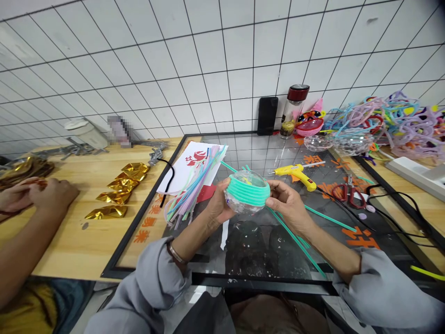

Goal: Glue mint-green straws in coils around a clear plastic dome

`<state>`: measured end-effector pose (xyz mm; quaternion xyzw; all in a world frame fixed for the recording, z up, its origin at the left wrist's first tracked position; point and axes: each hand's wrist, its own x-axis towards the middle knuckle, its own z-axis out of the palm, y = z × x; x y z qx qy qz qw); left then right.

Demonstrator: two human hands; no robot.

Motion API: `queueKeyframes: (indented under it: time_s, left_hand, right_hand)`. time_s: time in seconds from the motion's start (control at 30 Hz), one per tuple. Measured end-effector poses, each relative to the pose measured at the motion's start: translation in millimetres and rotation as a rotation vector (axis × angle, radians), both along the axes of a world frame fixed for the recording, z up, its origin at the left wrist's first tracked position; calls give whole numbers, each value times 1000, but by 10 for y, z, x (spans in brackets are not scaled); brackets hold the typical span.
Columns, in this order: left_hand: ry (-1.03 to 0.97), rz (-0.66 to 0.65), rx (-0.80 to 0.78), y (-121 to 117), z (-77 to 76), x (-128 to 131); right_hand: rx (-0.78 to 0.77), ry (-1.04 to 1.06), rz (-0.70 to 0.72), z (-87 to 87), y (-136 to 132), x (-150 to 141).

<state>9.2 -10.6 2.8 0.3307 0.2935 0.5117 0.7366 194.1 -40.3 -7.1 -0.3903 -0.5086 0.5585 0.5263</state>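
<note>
A clear plastic bowl is held up over the glass-topped board, its upper side wound with several rows of mint-green pipe cleaner. My left hand grips the bowl from the left, and my right hand pinches its right side at the green rows. Loose green pipe cleaners lie beneath my right hand and forearm. To the left of the bowl is a bundle of pastel pipe cleaners on a white printed sheet. Beyond my right hand rests a yellow glue gun.
Red-handled scissors and black cables lie at right. A phone and a glass bottle stand by the wall, with a pipe-cleaner heap beside them. At left, another person's hands work near gold foil pieces.
</note>
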Motion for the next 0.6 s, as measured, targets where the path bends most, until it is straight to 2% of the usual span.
queueKeyframes:
  time_s: [0.17,0.33,0.47,0.6]
  left_hand:
    - [70,2,43,-81,38,61]
    - [118,102,91,-165,49,116]
    - [144,166,132,-204,29,154]
    - [119,180,106,-204,14,157]
  right_hand:
    - [11,-111,-8,-24,-3,-13]
    - [59,-200,-34,-23,-39,-41]
    - [66,-223,-38,-8,-66,-53]
    - [64,-185,-41,-2,-64,-51]
